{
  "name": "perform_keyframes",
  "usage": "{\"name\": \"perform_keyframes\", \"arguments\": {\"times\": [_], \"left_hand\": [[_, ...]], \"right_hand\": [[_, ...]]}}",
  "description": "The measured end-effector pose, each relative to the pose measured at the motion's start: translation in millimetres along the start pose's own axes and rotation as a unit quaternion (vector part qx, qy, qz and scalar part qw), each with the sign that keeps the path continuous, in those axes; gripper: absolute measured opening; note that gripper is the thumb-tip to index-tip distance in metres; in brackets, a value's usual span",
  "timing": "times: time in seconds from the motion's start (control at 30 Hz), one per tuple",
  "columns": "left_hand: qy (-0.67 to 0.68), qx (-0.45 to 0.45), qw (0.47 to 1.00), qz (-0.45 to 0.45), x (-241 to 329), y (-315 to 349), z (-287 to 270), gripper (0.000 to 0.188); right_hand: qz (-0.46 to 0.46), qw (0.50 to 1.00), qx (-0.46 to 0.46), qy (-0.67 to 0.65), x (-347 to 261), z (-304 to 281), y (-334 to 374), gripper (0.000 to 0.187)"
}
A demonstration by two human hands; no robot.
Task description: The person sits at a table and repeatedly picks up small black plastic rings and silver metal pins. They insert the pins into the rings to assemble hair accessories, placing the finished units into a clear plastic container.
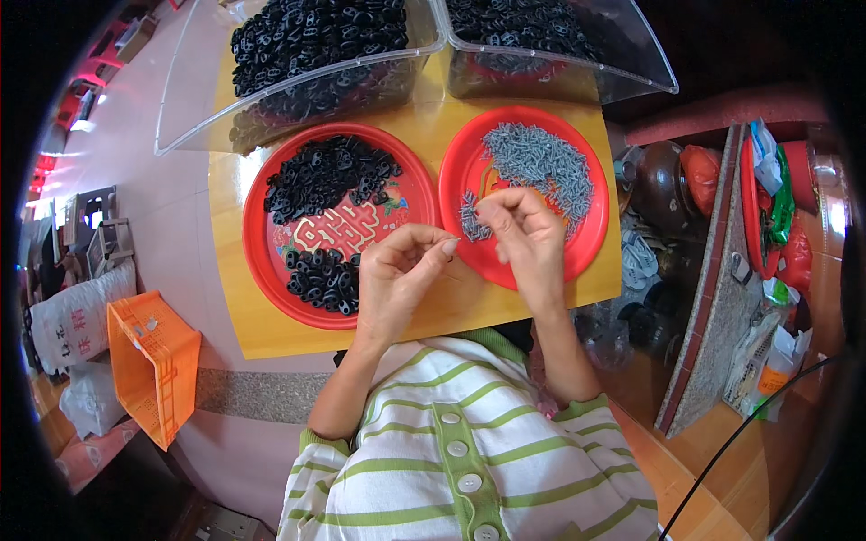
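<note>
My left hand [397, 278] is over the right edge of a red tray [255, 270], thumb and forefinger pinched together. A tiny bit of something shows at those fingertips, too small to name. My right hand [530, 248] hovers over the front of a second red tray [595, 167], its fingers also closed in a pinch; what they hold, if anything, is hidden. Small grey screws [541, 158] lie heaped in that tray, with a smaller cluster [473, 216] beside my right fingertips. In the left tray, small black plastic parts form a large pile [316, 176] and a smaller one [320, 281].
Two clear plastic bins [298, 68] [541, 54] full of black parts stand at the far side of the yellow table [271, 343]. An orange crate [153, 365] sits on the floor at left. Jars [672, 180], bags and a stone-like slab [708, 288] crowd the right.
</note>
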State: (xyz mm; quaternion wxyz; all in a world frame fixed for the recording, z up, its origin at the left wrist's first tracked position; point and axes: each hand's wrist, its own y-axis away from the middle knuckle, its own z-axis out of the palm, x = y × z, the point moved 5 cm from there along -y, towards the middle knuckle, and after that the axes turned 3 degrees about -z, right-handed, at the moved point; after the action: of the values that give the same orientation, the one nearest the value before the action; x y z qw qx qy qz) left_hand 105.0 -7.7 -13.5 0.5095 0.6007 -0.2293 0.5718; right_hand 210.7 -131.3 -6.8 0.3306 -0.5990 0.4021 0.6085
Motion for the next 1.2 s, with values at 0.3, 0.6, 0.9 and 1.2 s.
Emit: {"name": "perform_keyframes", "arguments": {"times": [0.3, 0.6, 0.9, 1.2], "left_hand": [[0.039, 0.018, 0.999, 0.011, -14, 3, -16, 0.012], [0.201, -0.018, 0.978, -0.057, -18, 5, -23, 0.011], [0.189, -0.029, 0.981, -0.039, -16, 8, -25, 0.013], [0.225, -0.018, 0.974, -0.027, -14, 11, -39, 0.023]], "right_hand": [[-0.145, 0.939, -0.010, 0.312, 9, -18, -13, 0.008], [-0.135, 0.972, -0.111, 0.159, -22, 14, 8, 0.015], [-0.219, 0.951, -0.156, 0.154, -30, 36, 13, 0.009], [-0.057, 0.990, -0.118, 0.045, -22, 38, 18, 0.006]]}}
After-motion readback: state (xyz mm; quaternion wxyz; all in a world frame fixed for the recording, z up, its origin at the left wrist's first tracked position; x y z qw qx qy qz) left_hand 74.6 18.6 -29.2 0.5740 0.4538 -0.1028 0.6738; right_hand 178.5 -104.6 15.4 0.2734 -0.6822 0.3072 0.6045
